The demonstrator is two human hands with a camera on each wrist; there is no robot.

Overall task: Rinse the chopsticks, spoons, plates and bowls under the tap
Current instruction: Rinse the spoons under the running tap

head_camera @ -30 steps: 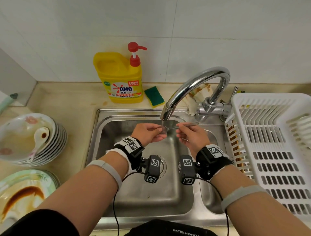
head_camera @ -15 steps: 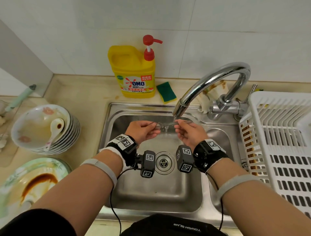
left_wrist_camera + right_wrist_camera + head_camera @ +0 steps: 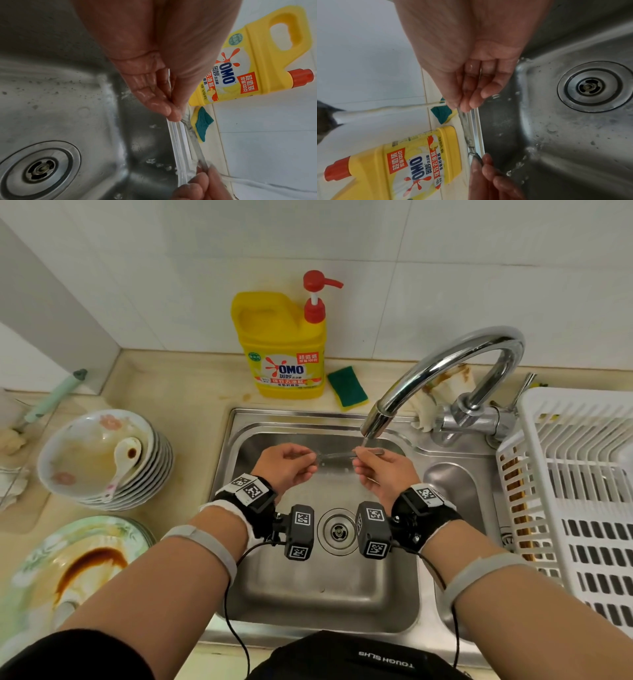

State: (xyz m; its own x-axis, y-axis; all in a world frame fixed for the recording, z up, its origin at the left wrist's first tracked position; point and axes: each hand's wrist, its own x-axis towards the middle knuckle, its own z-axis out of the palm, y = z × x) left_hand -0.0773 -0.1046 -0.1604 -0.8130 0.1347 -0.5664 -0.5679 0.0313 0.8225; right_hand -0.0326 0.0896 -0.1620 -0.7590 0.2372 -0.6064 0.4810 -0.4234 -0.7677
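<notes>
Two hands, left [image 3: 291, 465] and right [image 3: 380, 474], pinch one metal spoon [image 3: 337, 455] under the tap [image 3: 445, 364]; one detergent bottle [image 3: 282, 350], one sponge [image 3: 347, 386] behind.

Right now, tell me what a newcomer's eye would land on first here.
Both hands, the left hand and right hand, hold a metal spoon between them under the tap, over the sink. Behind the sink stands a bright yellow detergent bottle. On the counter to the left, a stack of dirty bowls waits, a white spoon in the top one.
</notes>
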